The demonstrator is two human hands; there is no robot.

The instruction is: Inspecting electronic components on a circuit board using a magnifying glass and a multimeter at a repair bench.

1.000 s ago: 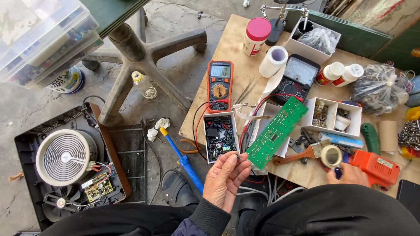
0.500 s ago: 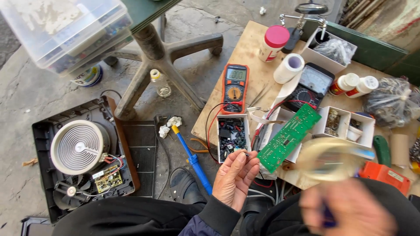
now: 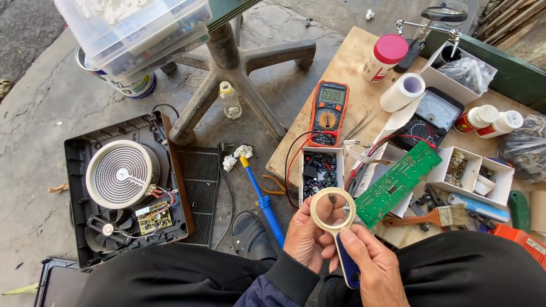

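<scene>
Green board: my left hand (image 3: 310, 236) pinches the near end of the green circuit board (image 3: 398, 183), fingers curled around it, and the board slants up and away to the right over the near edge of the wooden worktop (image 3: 347, 62).
Right hand: my right hand (image 3: 369, 267) is closed around the blue handle of the magnifying glass (image 3: 333, 209), thumb along the top of the handle.
Lens: the pale round rim sits just over my left fingers, touching them, at the near end of the board.
Meter: an orange multimeter (image 3: 328, 112) lies flat near the left edge of the worktop, its red and black leads looping toward me.
Parts tray: a small white box of dark components (image 3: 319, 170) sits at the near left corner of the worktop, just beyond the lens.
Analogue meter: a black dial meter (image 3: 435, 116) lies further right, with a white paper roll (image 3: 404, 92) leaning at its far left corner.
Jar: a white jar with a pink lid (image 3: 385, 57) stands toward the far edge.
Brush: a wooden-handled paintbrush (image 3: 432, 216) lies along the near edge, right of the board.
Divided box: a white compartment box (image 3: 472, 176) with small hardware sits beyond the brush.
Floor, left: an opened induction cooker (image 3: 125, 187) lies on the concrete, its coil and fan exposed.
Floor, middle: a blue-handled screwdriver (image 3: 263, 199) lies between the cooker and the worktop, beside my shoe.
Chair base: a metal swivel base (image 3: 233, 74) stands beyond the screwdriver, with a small glass bottle (image 3: 229, 100) against it.
</scene>
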